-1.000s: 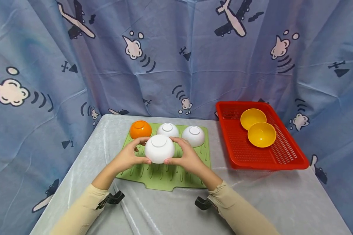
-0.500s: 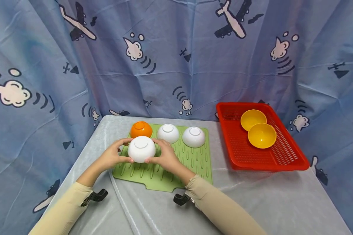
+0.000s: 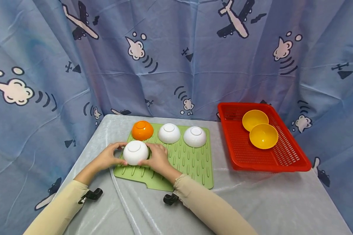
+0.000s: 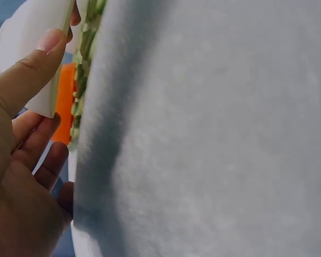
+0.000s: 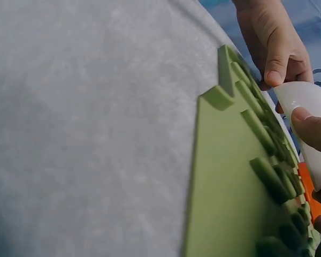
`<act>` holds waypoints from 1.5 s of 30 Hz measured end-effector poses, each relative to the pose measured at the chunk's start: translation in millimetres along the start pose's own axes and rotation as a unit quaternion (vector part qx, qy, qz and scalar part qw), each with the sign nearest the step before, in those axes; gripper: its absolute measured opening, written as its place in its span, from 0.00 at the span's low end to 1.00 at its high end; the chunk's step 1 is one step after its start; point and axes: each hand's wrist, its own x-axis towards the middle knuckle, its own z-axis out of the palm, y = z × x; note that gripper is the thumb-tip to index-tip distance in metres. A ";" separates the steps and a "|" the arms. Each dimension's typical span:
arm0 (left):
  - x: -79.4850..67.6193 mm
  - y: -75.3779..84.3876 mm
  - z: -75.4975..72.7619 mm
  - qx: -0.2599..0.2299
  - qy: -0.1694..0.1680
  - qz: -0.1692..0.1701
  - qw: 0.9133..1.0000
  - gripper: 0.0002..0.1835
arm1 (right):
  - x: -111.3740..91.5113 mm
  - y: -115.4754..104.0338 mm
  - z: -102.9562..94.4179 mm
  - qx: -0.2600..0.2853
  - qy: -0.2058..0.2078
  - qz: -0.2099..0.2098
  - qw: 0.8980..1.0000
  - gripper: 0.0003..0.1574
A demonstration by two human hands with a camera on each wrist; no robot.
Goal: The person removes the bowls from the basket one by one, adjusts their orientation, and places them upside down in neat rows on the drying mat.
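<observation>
- Near the left edge of the green mat point(image 3: 191, 163), we saw a white bowl point(image 3: 136, 152) held upside down between two hands.
- The left hand point(image 3: 107, 156) grasped its left side, thumb on the wall by the rim, other fingers farther round.
- The right hand point(image 3: 158, 159) gripped the opposite side in the same way, thumb toward the mat's near edge.
- In the left wrist view we could see a gap between the rim and the mat's ridges.
- Just beyond, by the mat's far left corner, we found an orange bowl point(image 3: 142, 131), also upside down.
- At the middle of the far edge sat a second white bowl point(image 3: 169, 133), and at the far right corner a third white bowl point(image 3: 194, 137), both inverted.
- Toward the far right corner of the cloth-covered table point(image 3: 253, 205), we saw a red basket point(image 3: 270, 167).
- Near its right side lay two yellow bowls, mouths up, the nearer one point(image 3: 263, 137) partly overlapping the farther one point(image 3: 254, 119) in our view.
</observation>
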 end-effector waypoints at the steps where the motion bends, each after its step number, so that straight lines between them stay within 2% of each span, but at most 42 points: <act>1: 0.1 -2.0 0.5 0.002 -0.003 0.000 1.000 0.47 | -0.2 -0.2 1.2 -0.003 0.000 0.002 1.000 0.57; 9: -0.8 -13.4 1.9 0.011 -0.011 0.004 1.000 0.47 | -2.1 0.6 11.2 -0.032 0.007 -0.002 0.999 0.56; 15: -0.4 -13.5 0.5 0.034 -0.015 0.016 0.999 0.48 | -2.1 0.7 14.0 -0.047 0.018 -0.004 0.999 0.55; 21: 3.5 0.0 -4.1 0.038 -0.014 0.027 0.999 0.48 | -1.3 -0.3 13.8 -0.064 0.010 -0.002 0.998 0.56; 28: 16.8 22.5 -2.7 0.016 0.000 0.087 0.996 0.37 | -1.5 0.6 13.6 -0.073 0.009 0.000 0.997 0.56; 33: 20.8 28.4 1.0 0.029 0.001 0.080 0.996 0.33 | -3.1 -0.6 13.8 -0.071 0.007 -0.003 0.997 0.55; 37: 17.1 29.1 1.6 0.041 0.002 0.067 0.997 0.32 | -4.8 -3.1 13.7 -0.086 -0.002 -0.011 0.996 0.55; 39: 14.3 28.7 2.1 0.051 0.003 0.062 0.997 0.32 | -6.3 -5.7 7.8 -0.095 -0.019 -0.020 0.995 0.55; 41: 12.5 28.8 3.2 0.059 0.005 0.057 0.997 0.31 | -8.0 -9.4 -8.4 -0.097 -0.045 -0.047 0.993 0.55; 43: 13.3 30.2 4.8 0.065 0.007 0.056 0.996 0.31 | -9.6 -13.8 -37.1 -0.101 -0.079 -0.080 0.989 0.55; 45: 16.5 33.4 6.8 0.068 0.008 0.055 0.996 0.30 | -11.2 -17.4 -76.3 -0.099 -0.104 -0.122 0.982 0.56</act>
